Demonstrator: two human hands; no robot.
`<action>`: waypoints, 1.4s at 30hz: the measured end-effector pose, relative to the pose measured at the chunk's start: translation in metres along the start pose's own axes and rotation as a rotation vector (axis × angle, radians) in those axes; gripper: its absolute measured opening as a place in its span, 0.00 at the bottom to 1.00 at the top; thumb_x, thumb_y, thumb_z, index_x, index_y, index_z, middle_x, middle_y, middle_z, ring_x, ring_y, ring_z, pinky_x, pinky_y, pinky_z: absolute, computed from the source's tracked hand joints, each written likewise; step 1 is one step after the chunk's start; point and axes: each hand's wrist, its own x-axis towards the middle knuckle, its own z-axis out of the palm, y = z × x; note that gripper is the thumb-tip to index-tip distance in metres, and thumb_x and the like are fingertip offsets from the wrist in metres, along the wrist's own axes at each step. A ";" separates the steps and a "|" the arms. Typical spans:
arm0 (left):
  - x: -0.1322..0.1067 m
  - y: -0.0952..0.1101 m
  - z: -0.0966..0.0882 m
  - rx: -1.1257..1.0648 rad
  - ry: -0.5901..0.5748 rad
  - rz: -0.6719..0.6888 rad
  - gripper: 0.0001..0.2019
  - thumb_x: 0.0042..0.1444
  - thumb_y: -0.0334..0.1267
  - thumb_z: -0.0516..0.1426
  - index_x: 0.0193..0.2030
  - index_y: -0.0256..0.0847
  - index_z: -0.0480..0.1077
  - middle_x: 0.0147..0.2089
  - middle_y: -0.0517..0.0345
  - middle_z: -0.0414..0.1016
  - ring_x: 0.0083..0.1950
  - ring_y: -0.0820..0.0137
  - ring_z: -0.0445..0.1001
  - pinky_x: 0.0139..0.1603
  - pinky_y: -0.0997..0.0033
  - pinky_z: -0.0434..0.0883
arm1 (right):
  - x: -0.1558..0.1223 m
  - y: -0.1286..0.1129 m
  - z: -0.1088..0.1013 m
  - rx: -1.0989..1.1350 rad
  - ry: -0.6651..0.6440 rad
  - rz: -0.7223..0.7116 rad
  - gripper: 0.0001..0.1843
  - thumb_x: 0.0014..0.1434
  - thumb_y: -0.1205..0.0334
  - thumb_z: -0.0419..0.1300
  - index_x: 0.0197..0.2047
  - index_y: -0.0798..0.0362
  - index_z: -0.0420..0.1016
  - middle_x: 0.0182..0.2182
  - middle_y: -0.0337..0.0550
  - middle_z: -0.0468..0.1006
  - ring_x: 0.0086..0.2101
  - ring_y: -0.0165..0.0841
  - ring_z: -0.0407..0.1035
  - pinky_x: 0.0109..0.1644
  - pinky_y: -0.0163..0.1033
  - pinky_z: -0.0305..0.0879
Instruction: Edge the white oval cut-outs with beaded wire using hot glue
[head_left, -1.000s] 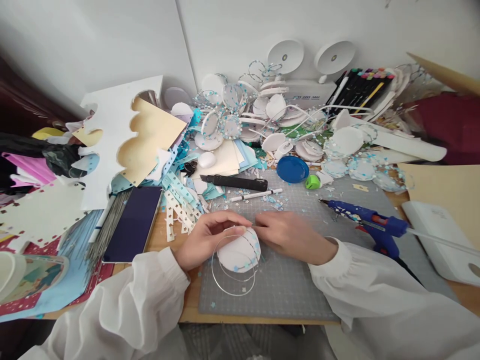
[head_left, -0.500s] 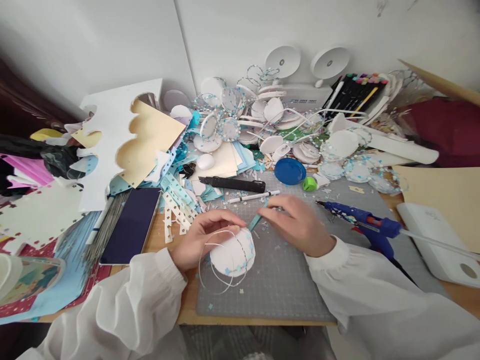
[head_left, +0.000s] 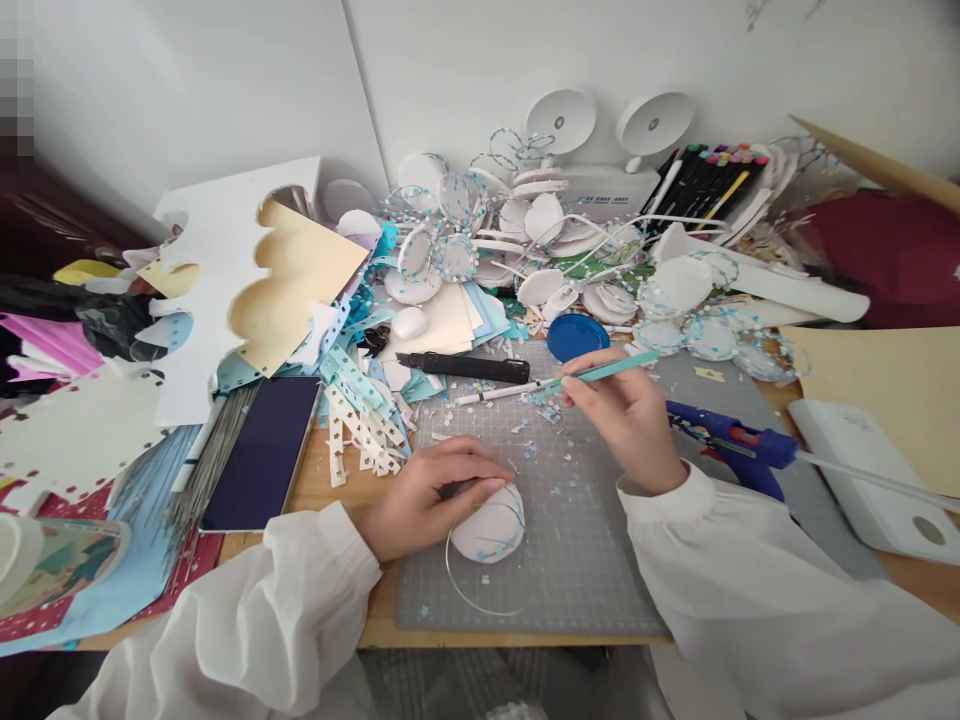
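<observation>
My left hand (head_left: 442, 495) is closed on the edge of a white round disc (head_left: 491, 530) low over the cutting mat (head_left: 592, 590). Thin wire loops around the disc, and small pale blue stars dot its lower rim. Between the thumb and fingers of my right hand (head_left: 622, 405) is a pair of slim teal tweezers (head_left: 611, 369). Their tip points left and down, over small blue and white paper stars (head_left: 551, 410) scattered on the mat. Close to that tip lies a white pen (head_left: 495, 393). Whether the tip grips a star I cannot tell.
A black utility knife (head_left: 465, 367) lies beyond my hands, with a blue lid (head_left: 577, 338) farther back. To the right rests a blue glue gun (head_left: 735, 432). Decorated white discs (head_left: 679, 287) pile up along the wall. A phone (head_left: 261, 455) and punched paper strips (head_left: 364, 425) are left.
My right hand has moved away from the disc, up and to the right, swinging the tweezers toward the loose stars. My left hand has shifted right with the disc, and the wire loop has turned.
</observation>
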 end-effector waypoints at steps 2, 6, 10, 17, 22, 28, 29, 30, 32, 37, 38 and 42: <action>-0.002 -0.001 0.001 0.045 -0.031 0.014 0.12 0.62 0.32 0.54 0.48 0.38 0.76 0.44 0.48 0.79 0.45 0.67 0.76 0.46 0.68 0.72 | -0.002 0.000 0.000 -0.021 -0.066 0.029 0.07 0.58 0.60 0.63 0.38 0.49 0.68 0.35 0.41 0.72 0.33 0.32 0.71 0.36 0.39 0.71; -0.002 -0.001 0.001 0.088 -0.052 0.036 0.13 0.64 0.32 0.53 0.51 0.41 0.75 0.46 0.50 0.80 0.47 0.66 0.76 0.50 0.65 0.72 | -0.004 0.002 -0.001 -0.191 -0.152 -0.017 0.06 0.59 0.61 0.62 0.36 0.50 0.67 0.32 0.41 0.72 0.34 0.34 0.72 0.36 0.39 0.70; -0.001 0.002 0.000 0.103 0.004 0.010 0.13 0.64 0.33 0.53 0.51 0.42 0.75 0.46 0.52 0.81 0.47 0.66 0.77 0.51 0.64 0.71 | -0.002 0.003 -0.006 -0.368 -0.246 -0.102 0.04 0.59 0.65 0.60 0.35 0.51 0.68 0.30 0.41 0.73 0.31 0.34 0.71 0.34 0.38 0.67; -0.006 0.005 0.000 -0.048 0.206 -0.162 0.16 0.66 0.37 0.49 0.59 0.42 0.66 0.46 0.52 0.79 0.47 0.68 0.76 0.51 0.68 0.70 | 0.000 0.003 -0.015 -0.429 -0.411 -0.234 0.04 0.58 0.68 0.60 0.35 0.52 0.68 0.31 0.43 0.75 0.32 0.35 0.72 0.36 0.40 0.67; -0.004 0.007 0.001 -0.303 0.323 -0.238 0.17 0.67 0.44 0.47 0.58 0.38 0.62 0.41 0.51 0.79 0.40 0.68 0.76 0.45 0.66 0.72 | 0.000 0.007 -0.016 -0.414 -0.384 -0.252 0.04 0.58 0.68 0.60 0.35 0.51 0.68 0.32 0.44 0.76 0.33 0.36 0.72 0.38 0.42 0.67; -0.005 0.009 0.001 -0.406 0.156 -0.348 0.19 0.67 0.48 0.45 0.54 0.36 0.65 0.31 0.54 0.78 0.31 0.69 0.76 0.34 0.70 0.72 | 0.001 0.009 -0.015 -0.421 -0.363 -0.228 0.03 0.59 0.67 0.60 0.34 0.52 0.69 0.31 0.44 0.76 0.32 0.36 0.73 0.37 0.42 0.68; -0.006 0.009 0.002 -0.414 0.135 -0.363 0.20 0.67 0.48 0.45 0.54 0.36 0.65 0.29 0.55 0.78 0.29 0.69 0.76 0.32 0.71 0.72 | 0.001 0.009 -0.014 -0.426 -0.355 -0.225 0.02 0.59 0.66 0.59 0.34 0.52 0.69 0.31 0.44 0.76 0.32 0.36 0.73 0.36 0.41 0.68; -0.006 0.008 0.002 -0.416 0.124 -0.375 0.20 0.67 0.49 0.45 0.53 0.35 0.66 0.27 0.55 0.77 0.28 0.70 0.75 0.31 0.72 0.72 | 0.001 0.008 -0.014 -0.428 -0.344 -0.216 0.02 0.59 0.65 0.59 0.34 0.52 0.69 0.30 0.43 0.76 0.32 0.36 0.73 0.35 0.41 0.68; -0.007 0.008 0.002 -0.409 0.114 -0.380 0.21 0.67 0.49 0.45 0.52 0.35 0.66 0.26 0.55 0.77 0.26 0.71 0.74 0.29 0.72 0.72 | 0.001 0.008 -0.012 -0.409 -0.311 -0.183 0.04 0.59 0.64 0.60 0.33 0.51 0.69 0.29 0.43 0.76 0.31 0.36 0.72 0.34 0.40 0.68; -0.004 0.008 0.000 -0.297 0.229 -0.325 0.17 0.66 0.46 0.48 0.47 0.36 0.70 0.30 0.55 0.77 0.28 0.73 0.73 0.32 0.73 0.71 | -0.002 0.002 -0.006 -0.069 -0.213 -0.013 0.08 0.59 0.60 0.62 0.31 0.51 0.67 0.27 0.39 0.72 0.26 0.31 0.70 0.29 0.38 0.68; -0.003 0.008 0.000 -0.270 0.259 -0.315 0.15 0.65 0.45 0.50 0.46 0.36 0.70 0.32 0.55 0.77 0.28 0.74 0.73 0.32 0.74 0.71 | -0.003 0.000 -0.004 0.025 -0.203 0.023 0.09 0.58 0.59 0.63 0.31 0.50 0.67 0.27 0.38 0.72 0.25 0.30 0.69 0.28 0.37 0.67; -0.001 0.006 0.000 -0.202 0.320 -0.274 0.10 0.61 0.41 0.57 0.44 0.37 0.72 0.34 0.55 0.75 0.28 0.75 0.72 0.30 0.75 0.70 | -0.010 -0.008 0.007 0.311 -0.187 0.162 0.12 0.56 0.57 0.65 0.31 0.50 0.65 0.26 0.35 0.70 0.22 0.28 0.68 0.26 0.36 0.66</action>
